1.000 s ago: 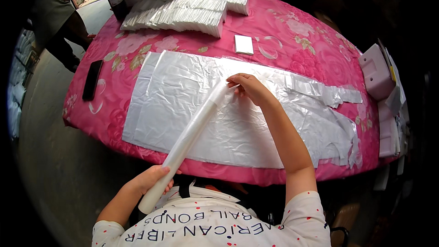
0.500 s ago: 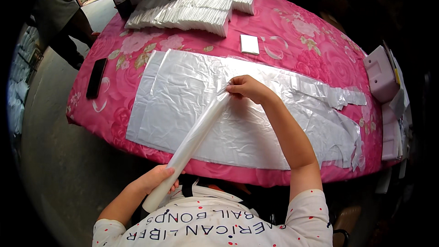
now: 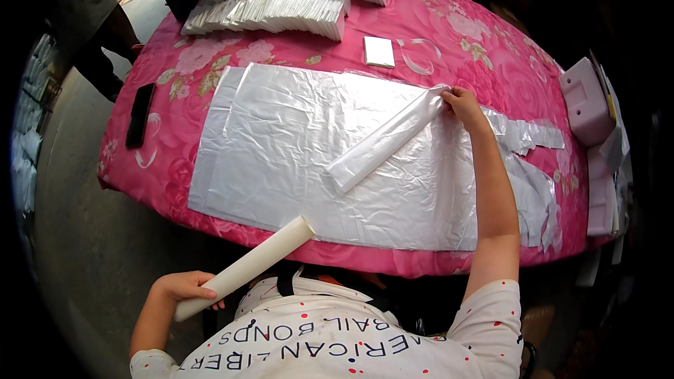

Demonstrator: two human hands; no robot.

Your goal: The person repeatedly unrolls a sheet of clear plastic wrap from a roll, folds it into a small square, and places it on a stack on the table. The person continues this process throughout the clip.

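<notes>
Left hand (image 3: 191,286) is gripping a likely stiff tube (image 3: 254,258), right hand (image 3: 463,107) is pinching plastic film (image 3: 387,139), probably light, soft, slippery, at its far tip, best hold.

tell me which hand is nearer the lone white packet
Right. The right hand is right of the white packet, slightly toward the body; the left hand is much farther, lower left.

Left grip (image 3: 188,286) round pale tube (image 3: 249,264); right grip (image 3: 462,104) pinching end of film strip (image 3: 388,140) over plastic sheets (image 3: 281,161)
</notes>
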